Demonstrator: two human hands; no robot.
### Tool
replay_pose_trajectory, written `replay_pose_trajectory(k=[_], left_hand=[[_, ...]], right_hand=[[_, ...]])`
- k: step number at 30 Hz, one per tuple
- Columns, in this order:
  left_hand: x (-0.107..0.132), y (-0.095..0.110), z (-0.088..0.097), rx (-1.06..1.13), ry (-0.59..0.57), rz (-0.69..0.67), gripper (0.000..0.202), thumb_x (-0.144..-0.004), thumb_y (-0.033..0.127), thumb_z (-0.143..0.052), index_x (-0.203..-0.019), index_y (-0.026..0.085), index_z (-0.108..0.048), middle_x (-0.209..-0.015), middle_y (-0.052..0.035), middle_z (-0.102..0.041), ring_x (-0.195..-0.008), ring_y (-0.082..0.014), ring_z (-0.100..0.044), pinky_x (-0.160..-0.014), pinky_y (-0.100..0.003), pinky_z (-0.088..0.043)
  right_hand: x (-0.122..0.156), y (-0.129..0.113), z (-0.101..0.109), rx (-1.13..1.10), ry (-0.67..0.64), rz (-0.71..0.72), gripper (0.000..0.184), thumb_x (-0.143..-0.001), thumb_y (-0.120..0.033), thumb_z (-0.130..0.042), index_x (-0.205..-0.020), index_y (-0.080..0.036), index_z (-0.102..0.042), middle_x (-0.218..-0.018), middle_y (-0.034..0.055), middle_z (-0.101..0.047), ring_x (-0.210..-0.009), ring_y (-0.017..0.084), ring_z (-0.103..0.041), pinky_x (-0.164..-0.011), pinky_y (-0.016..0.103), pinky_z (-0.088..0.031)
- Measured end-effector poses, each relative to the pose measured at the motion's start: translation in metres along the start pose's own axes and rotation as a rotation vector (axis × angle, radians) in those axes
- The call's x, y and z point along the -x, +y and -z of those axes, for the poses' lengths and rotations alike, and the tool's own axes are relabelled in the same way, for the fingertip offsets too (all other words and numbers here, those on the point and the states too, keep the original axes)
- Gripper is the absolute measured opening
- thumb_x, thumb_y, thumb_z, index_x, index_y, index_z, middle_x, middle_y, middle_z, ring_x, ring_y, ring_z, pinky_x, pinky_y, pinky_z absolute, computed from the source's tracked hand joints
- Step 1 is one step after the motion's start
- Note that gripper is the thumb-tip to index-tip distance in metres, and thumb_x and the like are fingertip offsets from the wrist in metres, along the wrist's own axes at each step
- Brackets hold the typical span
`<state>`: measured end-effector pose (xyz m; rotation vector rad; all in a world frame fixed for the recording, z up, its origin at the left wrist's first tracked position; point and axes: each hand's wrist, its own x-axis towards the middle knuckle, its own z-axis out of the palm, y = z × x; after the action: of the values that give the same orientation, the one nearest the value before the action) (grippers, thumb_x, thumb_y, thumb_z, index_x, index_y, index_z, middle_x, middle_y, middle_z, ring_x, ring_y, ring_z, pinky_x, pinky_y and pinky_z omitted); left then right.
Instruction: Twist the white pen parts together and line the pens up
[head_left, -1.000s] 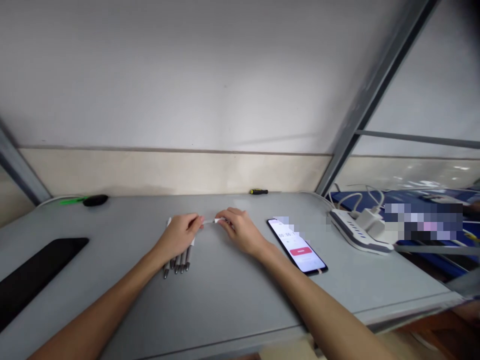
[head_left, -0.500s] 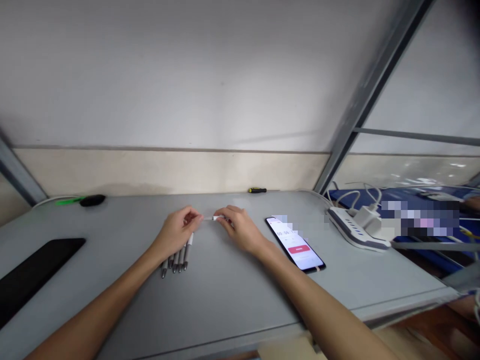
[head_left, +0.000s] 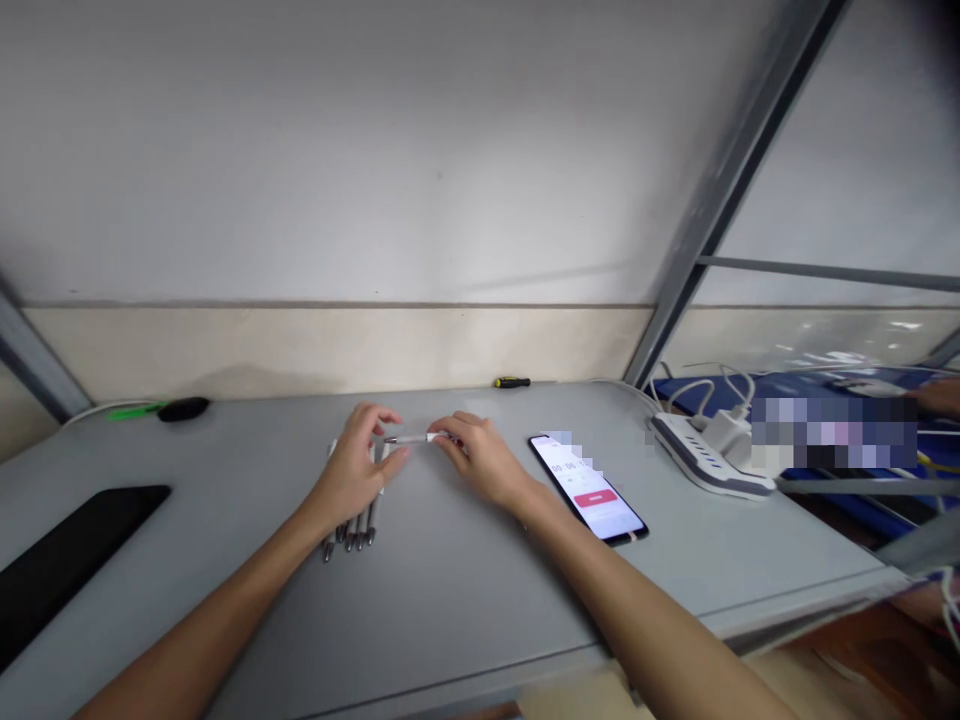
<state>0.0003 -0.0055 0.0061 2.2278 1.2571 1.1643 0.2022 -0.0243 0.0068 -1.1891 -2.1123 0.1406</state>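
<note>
On the grey table, my right hand pinches one end of a thin white pen that lies crosswise between my hands. My left hand sits at the pen's other end, with its fingers loosened and spread around the tip. Several more pens lie side by side under my left hand, tips toward me.
A phone with a lit screen lies right of my right hand. A white power strip with a charger and cables sits at the far right. A black pad lies at the left, a small screwdriver by the wall.
My left hand has opened its pinch and lifted its fingers off the pen's end. More of the pen shows between the hands. My right hand has stayed put.
</note>
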Motion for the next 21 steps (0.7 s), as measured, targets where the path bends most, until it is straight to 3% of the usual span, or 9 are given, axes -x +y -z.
replay_pose_trajectory(k=[2,3,6,8,13,21], left_hand=[[0.000,0.002,-0.001,-0.026,0.033,0.042,0.033,-0.080,0.044,-0.056,-0.105,0.023,-0.054,-0.106,-0.0044,-0.060,-0.091,-0.0173,-0.056,-0.075,-0.029,-0.043],[-0.001,0.002,-0.001,-0.059,0.008,0.082,0.028,-0.084,0.045,-0.049,-0.098,0.022,-0.057,-0.098,-0.0038,-0.063,-0.088,-0.0176,-0.057,-0.075,-0.030,-0.043],[-0.003,0.003,0.002,-0.156,-0.154,0.157,0.044,-0.092,0.044,-0.030,-0.067,0.020,-0.059,-0.063,-0.0008,-0.059,-0.067,-0.0173,-0.056,-0.066,-0.031,-0.040],[-0.003,0.002,0.005,-0.153,-0.214,0.131,0.041,-0.090,0.043,-0.035,-0.064,0.021,-0.059,-0.057,0.0009,-0.056,-0.059,-0.0162,-0.054,-0.061,-0.029,-0.038],[-0.004,0.002,0.010,-0.156,-0.115,-0.019,0.020,-0.081,0.033,-0.052,-0.071,0.021,-0.064,-0.070,0.0001,-0.064,-0.070,-0.0166,-0.057,-0.066,-0.029,-0.040],[-0.003,0.002,0.010,-0.277,-0.005,-0.245,0.020,-0.084,0.025,-0.054,-0.066,0.020,-0.060,-0.063,0.0005,-0.059,-0.071,-0.0172,-0.051,-0.074,-0.033,-0.038]], right_hand=[[0.000,-0.001,0.000,0.005,-0.003,0.007,0.021,-0.096,-0.024,-0.044,-0.102,-0.019,-0.064,-0.088,0.0061,-0.064,-0.081,0.016,-0.056,-0.077,0.030,-0.038],[0.000,-0.002,0.000,0.008,-0.005,0.009,0.021,-0.096,-0.024,-0.044,-0.102,-0.019,-0.064,-0.088,0.0060,-0.064,-0.082,0.016,-0.056,-0.078,0.030,-0.038],[0.001,-0.003,0.000,0.030,-0.013,0.011,0.021,-0.096,-0.023,-0.045,-0.101,-0.019,-0.064,-0.089,0.0063,-0.064,-0.083,0.017,-0.056,-0.079,0.031,-0.038],[0.001,-0.002,0.000,0.038,-0.025,0.018,0.021,-0.096,-0.023,-0.045,-0.101,-0.018,-0.065,-0.090,0.0068,-0.065,-0.084,0.017,-0.056,-0.080,0.031,-0.038],[0.002,0.000,0.001,-0.022,-0.056,0.024,0.024,-0.096,-0.024,-0.044,-0.104,-0.018,-0.065,-0.098,0.0075,-0.068,-0.085,0.017,-0.059,-0.078,0.029,-0.040],[0.003,-0.003,0.005,-0.159,-0.141,-0.043,0.028,-0.096,-0.028,-0.041,-0.102,-0.022,-0.067,-0.097,0.0047,-0.070,-0.082,0.016,-0.059,-0.074,0.027,-0.040]])
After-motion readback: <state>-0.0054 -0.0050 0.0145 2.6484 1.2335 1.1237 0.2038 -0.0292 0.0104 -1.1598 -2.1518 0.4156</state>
